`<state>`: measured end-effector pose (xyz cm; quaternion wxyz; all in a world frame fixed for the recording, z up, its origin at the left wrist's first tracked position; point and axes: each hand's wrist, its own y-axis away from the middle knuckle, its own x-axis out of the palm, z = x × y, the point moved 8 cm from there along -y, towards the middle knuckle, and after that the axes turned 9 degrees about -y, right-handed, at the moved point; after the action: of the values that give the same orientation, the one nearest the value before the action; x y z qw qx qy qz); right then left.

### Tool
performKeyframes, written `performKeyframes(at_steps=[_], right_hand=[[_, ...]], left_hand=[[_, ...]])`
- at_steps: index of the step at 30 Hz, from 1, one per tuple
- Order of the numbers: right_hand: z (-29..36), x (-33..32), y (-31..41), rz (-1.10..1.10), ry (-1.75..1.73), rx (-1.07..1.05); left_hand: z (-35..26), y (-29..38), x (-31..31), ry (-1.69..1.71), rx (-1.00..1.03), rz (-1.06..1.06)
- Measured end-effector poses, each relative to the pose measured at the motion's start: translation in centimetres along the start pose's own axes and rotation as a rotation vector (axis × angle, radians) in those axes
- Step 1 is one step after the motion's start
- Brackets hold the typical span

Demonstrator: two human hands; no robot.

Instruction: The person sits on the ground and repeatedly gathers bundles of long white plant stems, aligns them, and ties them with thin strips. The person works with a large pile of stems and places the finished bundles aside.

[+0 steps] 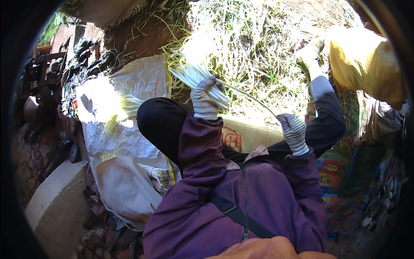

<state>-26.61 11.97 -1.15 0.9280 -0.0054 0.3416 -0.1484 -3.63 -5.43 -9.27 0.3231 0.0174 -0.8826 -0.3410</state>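
Note:
My left hand (205, 97), in a striped knit glove, is closed around a bunch of pale plant stalks (187, 73) with yellowish leaf ends. A thin cord or strip (250, 96) runs from the bunch down to my right hand (293, 132). That hand, also in a striped glove, grips the strip's other end with its fingertips. A woven plastic sack (255, 129) with red markings lies across my lap. On a white woven sheet (126, 142) at the left rest small bunches of stalks (132, 105), and a thicker bundle (158, 174) is partly covered by a flap.
A big heap of cut green and yellow leaves (258, 55) lies beyond my lap in bright sun. A yellow sack (362, 61) stands at the upper right, near my foot (309, 53). At the lower left is a curved pale block (59, 191); colourful printed sacking (336, 181) lies at the right.

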Motion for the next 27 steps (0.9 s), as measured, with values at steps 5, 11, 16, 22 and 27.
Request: performKeyframes(at_steps=[5,11,16,22,27], right_hand=[[-7.0,-5.9,1.3,0.093,0.715,0.308],[-3.7,-5.6,-1.7,-0.020,0.386,0.077],[-2.8,4.6,-0.7,0.393,-0.359,0.342],[0.8,0.8,-2.9,0.086,-1.155,0.573],[2.8,4.9,-7.7,0.077,-0.703,0.291]], left_hand=[[0.1,-0.1,0.8,0.023,-0.057,0.007],[-0.6,0.3,0.6,0.027,-0.020,0.002],[0.4,-0.3,1.0,-0.050,-0.006,0.037],[0.0,0.3,1.0,0.072,-0.039,0.187],[1.9,1.1,4.5,-0.078,-0.042,0.377]])
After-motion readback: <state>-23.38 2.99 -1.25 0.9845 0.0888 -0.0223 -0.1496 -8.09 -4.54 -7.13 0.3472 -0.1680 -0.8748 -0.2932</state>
